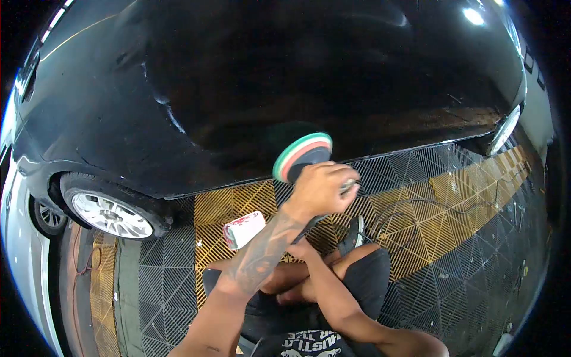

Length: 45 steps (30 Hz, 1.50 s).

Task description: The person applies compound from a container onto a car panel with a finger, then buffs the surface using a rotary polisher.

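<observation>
A polisher (303, 156) with a round green, white and red pad is held against or close to the lower side of a black car (238, 77). My left hand (324, 187), on the tattooed arm, is wrapped round the polisher's head just behind the pad. Lower down, my right hand (302, 250) closes on the polisher's rear handle, partly hidden behind my left forearm. Pale scuffs (172, 118) mark the car's panel to the left of the pad. Contact between pad and panel cannot be made out exactly.
A white and red box or packet (245, 228) lies on the yellow and grey grated floor (410, 232) beside my left forearm. A black cable (428, 205) curves across the floor at the right. The car's wheel (110, 213) and another vehicle (24, 262) are at the left.
</observation>
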Each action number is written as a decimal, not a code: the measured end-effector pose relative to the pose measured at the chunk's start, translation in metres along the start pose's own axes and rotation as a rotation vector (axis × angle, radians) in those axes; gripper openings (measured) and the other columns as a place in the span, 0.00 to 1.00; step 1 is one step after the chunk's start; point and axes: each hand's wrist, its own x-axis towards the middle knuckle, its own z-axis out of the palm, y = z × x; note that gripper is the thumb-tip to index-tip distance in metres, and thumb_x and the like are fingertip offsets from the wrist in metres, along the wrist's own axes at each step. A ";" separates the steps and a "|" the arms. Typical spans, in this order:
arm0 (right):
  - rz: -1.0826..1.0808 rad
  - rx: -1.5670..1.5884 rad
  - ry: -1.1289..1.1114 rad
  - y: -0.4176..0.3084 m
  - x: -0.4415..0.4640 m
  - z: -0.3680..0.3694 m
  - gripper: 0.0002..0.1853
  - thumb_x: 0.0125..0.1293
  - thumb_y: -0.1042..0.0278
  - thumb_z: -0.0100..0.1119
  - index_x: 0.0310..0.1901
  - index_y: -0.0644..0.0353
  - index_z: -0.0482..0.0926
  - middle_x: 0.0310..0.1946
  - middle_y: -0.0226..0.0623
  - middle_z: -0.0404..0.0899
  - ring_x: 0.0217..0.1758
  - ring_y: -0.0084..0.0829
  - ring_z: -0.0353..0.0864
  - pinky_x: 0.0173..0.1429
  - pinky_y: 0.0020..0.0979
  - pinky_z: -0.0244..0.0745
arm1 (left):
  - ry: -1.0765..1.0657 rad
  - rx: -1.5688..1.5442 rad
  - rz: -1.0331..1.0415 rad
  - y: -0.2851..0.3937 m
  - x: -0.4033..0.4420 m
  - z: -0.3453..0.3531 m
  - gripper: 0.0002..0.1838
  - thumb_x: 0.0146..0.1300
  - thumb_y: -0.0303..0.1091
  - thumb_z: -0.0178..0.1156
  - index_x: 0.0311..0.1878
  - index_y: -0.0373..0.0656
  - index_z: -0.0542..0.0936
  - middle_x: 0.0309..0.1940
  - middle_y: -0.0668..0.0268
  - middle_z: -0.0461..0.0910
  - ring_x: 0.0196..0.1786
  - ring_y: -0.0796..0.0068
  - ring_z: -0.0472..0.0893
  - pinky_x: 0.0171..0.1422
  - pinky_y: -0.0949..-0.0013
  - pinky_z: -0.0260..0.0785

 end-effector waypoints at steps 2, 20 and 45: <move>0.003 -0.005 0.060 -0.012 -0.005 -0.011 0.29 0.52 0.75 0.78 0.58 0.58 0.81 0.57 0.32 0.81 0.60 0.30 0.79 0.65 0.36 0.77 | -0.107 0.010 0.044 0.003 0.026 0.025 0.09 0.56 0.38 0.69 0.38 0.48 0.88 0.36 0.65 0.89 0.39 0.60 0.88 0.45 0.60 0.81; 0.036 -0.019 0.137 -0.080 0.006 -0.014 0.28 0.49 0.70 0.79 0.55 0.58 0.81 0.49 0.33 0.84 0.53 0.28 0.82 0.61 0.36 0.77 | 0.303 -0.106 0.113 -0.011 -0.021 -0.080 0.11 0.50 0.26 0.73 0.39 0.40 0.88 0.38 0.58 0.90 0.41 0.61 0.90 0.51 0.61 0.83; 0.095 -0.335 0.247 -0.105 0.015 -0.034 0.37 0.44 0.57 0.82 0.55 0.69 0.79 0.51 0.48 0.86 0.55 0.38 0.85 0.62 0.38 0.79 | 0.357 -0.113 0.108 0.003 0.003 -0.118 0.11 0.49 0.22 0.70 0.39 0.36 0.88 0.37 0.55 0.90 0.40 0.61 0.90 0.51 0.64 0.82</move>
